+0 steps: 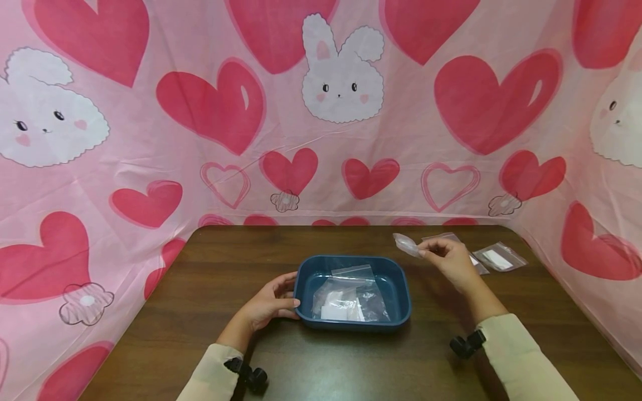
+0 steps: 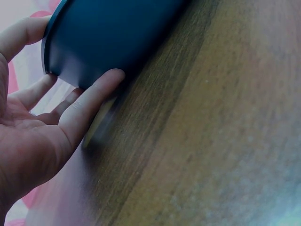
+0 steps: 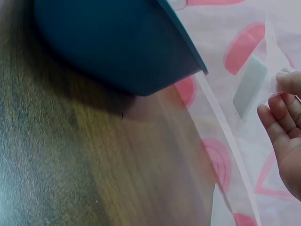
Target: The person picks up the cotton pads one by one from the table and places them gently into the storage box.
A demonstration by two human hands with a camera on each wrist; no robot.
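Note:
A dark blue plastic bin (image 1: pixel 353 324) stands on the table, with several clear zip bags (image 1: pixel 351 298) holding white pieces lying inside. At its left end, my left hand (image 1: pixel 268 303) holds it, thumb at the rim and other fingers against the outer wall; in the left wrist view the fingers (image 2: pixel 91 106) spread along that wall. To the right of the bin, my right hand (image 1: pixel 451 264) pinches a clear plastic bag (image 1: pixel 406 245) between thumb and fingers, raised above the table. A white flat piece (image 3: pixel 251 87) shows in this bag in the right wrist view.
Behind and beside the right hand, clear zip bags (image 1: pixel 500 258) with white contents lie on the wooden table (image 1: pixel 346 367). A pink cloth (image 1: pixel 331 184) with hearts and rabbits hangs round the back and sides. Black camera mounts sit on both wrists.

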